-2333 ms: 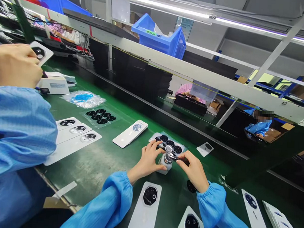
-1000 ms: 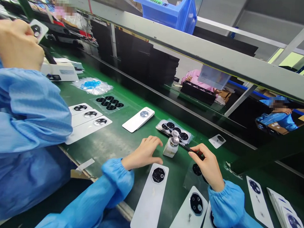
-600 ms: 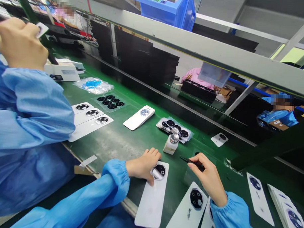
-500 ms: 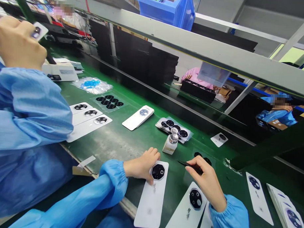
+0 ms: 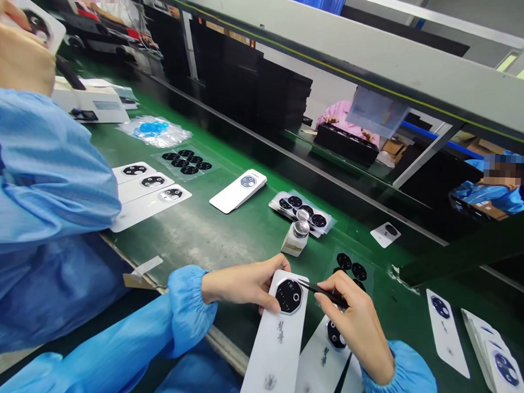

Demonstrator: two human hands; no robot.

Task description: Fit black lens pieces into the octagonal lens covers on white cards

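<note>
My left hand (image 5: 245, 287) grips the upper left edge of a white phone back panel (image 5: 278, 352), tilted up off the bench, thumb near its black octagonal camera plate (image 5: 289, 296). In my right hand (image 5: 358, 320) is a pair of black tweezers (image 5: 314, 287). Their tips reach the plate's upper right edge; whether they pinch anything is too small to tell. Below my right hand lie more white panels (image 5: 318, 373), partly covered. Beyond it is a clear sheet with black octagonal pieces (image 5: 344, 261). A small square bottle with a metal top (image 5: 295, 242) stands ahead.
At left, a co-worker's blue sleeve (image 5: 48, 160) and raised hand hold another panel (image 5: 38, 22). White panels (image 5: 152, 207) and a small stack (image 5: 238, 191) lie on the green bench. More panels (image 5: 492, 359) are stacked at right. A grey beam (image 5: 335, 56) crosses overhead.
My left hand has lifted the panel and shifted it to the right. The tweezers have moved left onto the camera plate's edge. At left, the co-worker's panel has turned, showing more of its face.
</note>
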